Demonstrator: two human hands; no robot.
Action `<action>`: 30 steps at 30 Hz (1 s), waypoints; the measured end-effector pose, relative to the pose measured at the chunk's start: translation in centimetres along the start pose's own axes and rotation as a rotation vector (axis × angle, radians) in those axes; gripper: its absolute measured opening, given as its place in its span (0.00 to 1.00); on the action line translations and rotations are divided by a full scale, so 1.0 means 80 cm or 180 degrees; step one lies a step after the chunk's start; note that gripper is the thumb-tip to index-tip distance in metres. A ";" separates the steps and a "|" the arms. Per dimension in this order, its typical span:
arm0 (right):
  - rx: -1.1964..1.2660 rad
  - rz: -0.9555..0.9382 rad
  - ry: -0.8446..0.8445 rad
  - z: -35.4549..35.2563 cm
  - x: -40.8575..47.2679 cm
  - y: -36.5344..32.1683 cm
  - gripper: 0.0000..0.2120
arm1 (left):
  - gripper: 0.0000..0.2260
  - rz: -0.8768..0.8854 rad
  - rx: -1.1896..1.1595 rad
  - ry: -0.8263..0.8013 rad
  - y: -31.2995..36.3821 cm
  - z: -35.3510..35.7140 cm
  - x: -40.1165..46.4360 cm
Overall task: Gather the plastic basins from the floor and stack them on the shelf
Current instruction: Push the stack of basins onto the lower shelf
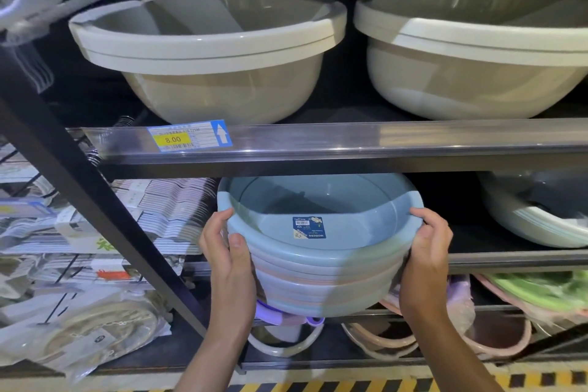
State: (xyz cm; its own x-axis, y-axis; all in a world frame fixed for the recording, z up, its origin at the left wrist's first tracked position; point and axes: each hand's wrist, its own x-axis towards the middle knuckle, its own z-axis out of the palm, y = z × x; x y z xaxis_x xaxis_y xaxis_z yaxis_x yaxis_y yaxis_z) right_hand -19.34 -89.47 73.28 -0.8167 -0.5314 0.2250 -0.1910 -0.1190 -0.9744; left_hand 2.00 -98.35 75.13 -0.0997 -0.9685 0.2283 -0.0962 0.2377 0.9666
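To the left of the left hand (227,251), a dark slanted shelf post (95,200) runs down close beside the forearm, and beyond it lie packs of hangers (171,210) and bagged goods. The left hand grips the left side of the stack of basins (321,251): its fingers curl round the rims at the back and the thumb presses the outer wall in front. The forearm rises from the lower edge of the view, leaning slightly right.

The stack of basins, blue on top with pale pink and blue rims showing beneath, is held between both hands, tilted with its mouth toward the camera and a dark blue label (309,227) inside. Its far rim lies just under the front edge of the upper shelf (350,143), with only a narrow gap. The stack sits in front of the middle shelf (515,259) opening; whether its base touches that shelf cannot be told.

Above the hands, two large beige basins (210,57) stand side by side on the upper shelf, beside a price tag (187,136) on the rail.

The right hand (428,251) grips the right side, fingers hooked over the top rim, thumb along the wall. Right of it, dark open shelf room separates the stack from a grey-white basin (537,216). Below, pink basins (496,337) lie on the bottom shelf.
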 end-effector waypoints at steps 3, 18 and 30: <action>-0.0013 -0.0101 -0.0055 -0.001 0.001 0.000 0.13 | 0.15 -0.0017 -0.0069 -0.0045 -0.004 -0.002 0.002; -0.0275 -0.0524 -0.0825 -0.009 0.020 0.000 0.25 | 0.27 0.0335 0.0314 -0.0452 -0.006 -0.006 0.021; -0.0478 -0.0360 -0.0805 0.004 0.038 -0.003 0.21 | 0.23 0.0484 0.0426 -0.0220 -0.010 0.012 0.039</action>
State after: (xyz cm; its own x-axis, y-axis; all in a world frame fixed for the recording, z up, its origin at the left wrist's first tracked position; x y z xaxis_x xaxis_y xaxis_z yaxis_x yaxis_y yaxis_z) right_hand -21.63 -91.31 74.20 -0.6280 -0.7158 0.3053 -0.3665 -0.0740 -0.9275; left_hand 0.83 -101.53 74.97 -0.1903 -0.9144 0.3572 -0.2051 0.3928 0.8965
